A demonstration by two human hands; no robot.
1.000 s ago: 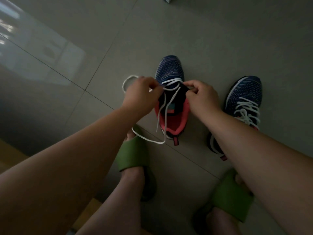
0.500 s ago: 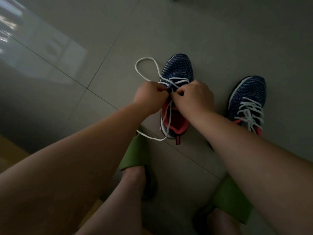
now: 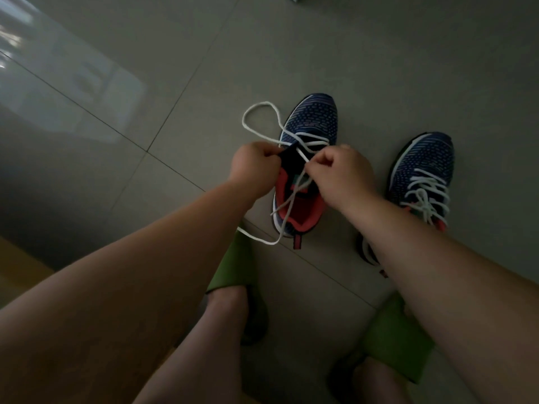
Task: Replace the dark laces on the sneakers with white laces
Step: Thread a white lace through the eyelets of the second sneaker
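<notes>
Now, head camera: dim light, and both forearms cross the frame, the right one hiding the heel of the laced sneaker (image 3: 423, 173). A pale object at the top edge is cut off. Bare grey floor (image 3: 320, 48) spreads wide ahead and left of the shoes. The unlaced sneaker (image 3: 313, 123) sits between the hands, white lace (image 3: 262, 104) looping out over the tiles and trailing toward a green slipper (image 3: 233, 263). The left hand (image 3: 252, 167) is curled, pinching the dark tongue (image 3: 291, 158); the right hand (image 3: 341, 173) is curled, pinching the lace.
</notes>
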